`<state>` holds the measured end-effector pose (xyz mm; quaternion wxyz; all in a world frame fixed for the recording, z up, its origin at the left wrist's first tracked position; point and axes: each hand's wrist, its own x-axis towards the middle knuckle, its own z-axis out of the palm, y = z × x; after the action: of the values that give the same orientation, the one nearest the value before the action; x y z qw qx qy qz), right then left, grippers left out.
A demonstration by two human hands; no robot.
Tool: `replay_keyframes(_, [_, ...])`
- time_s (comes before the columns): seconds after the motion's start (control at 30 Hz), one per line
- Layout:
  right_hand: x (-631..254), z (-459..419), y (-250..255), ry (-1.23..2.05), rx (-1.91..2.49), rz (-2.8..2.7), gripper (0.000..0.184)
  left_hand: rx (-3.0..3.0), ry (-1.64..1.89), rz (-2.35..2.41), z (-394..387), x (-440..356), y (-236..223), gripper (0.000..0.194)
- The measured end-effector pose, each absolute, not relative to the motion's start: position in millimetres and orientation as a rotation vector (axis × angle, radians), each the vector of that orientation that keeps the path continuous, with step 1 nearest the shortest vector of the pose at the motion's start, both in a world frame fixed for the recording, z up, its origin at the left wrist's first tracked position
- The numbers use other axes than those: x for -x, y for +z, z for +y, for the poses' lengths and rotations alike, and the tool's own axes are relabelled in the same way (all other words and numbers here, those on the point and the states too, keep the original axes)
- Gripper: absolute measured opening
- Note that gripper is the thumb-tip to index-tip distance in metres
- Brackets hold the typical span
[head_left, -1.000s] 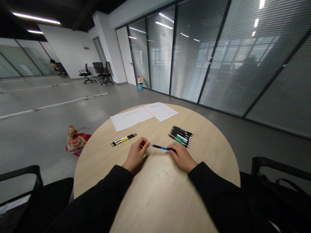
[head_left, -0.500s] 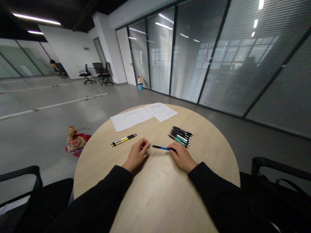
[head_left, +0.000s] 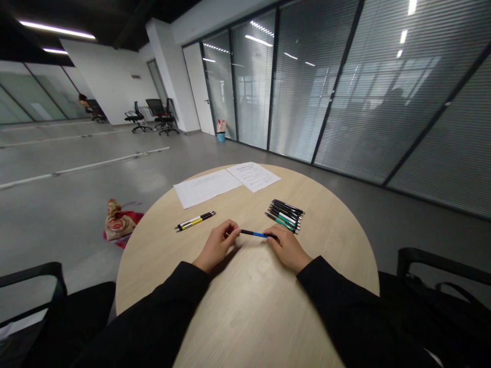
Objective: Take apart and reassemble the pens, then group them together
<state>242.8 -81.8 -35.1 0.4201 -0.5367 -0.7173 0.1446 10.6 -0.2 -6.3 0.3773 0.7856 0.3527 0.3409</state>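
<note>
A slim blue pen (head_left: 253,234) with a black section lies level across the gap between the two hands, just above the near part of a round pale-wood table (head_left: 245,312). The left hand (head_left: 217,245) is nearly closed, its fingers (head_left: 230,229) curled in and pinching the pen's left end. The right hand (head_left: 287,248) is turned inward, with its fingers (head_left: 276,234) bent over the pen's other end. The fingers hide both ends, so how firmly each hand grips is hard to tell. Black sleeves (head_left: 172,291) run up to both wrists.

Up the table, left of the hands, a yellow-and-black pen and a dark one lie side by side as a pair of pens (head_left: 195,221). To the right, a tight row of black, white and green pens (head_left: 284,215) lies just beyond the right hand. Two sheets of printed paper (head_left: 205,188) (head_left: 253,176) lie edge to edge near the far rim.

A red and tan bag (head_left: 118,222) sits on the grey floor left of the table. Black office chairs (head_left: 161,115) stand at the upper left, and glass partitions with blinds (head_left: 345,87) fill the right side.
</note>
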Motion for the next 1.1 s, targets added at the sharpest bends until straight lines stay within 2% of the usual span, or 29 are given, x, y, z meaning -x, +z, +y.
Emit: replay_keyframes(1.1, [-244.0, -81.0, -37.6, 0.352, 1.364, -1.792, 0.016, -2.299, 0.853, 0.968, -2.4, -8.5, -2.3, 0.018])
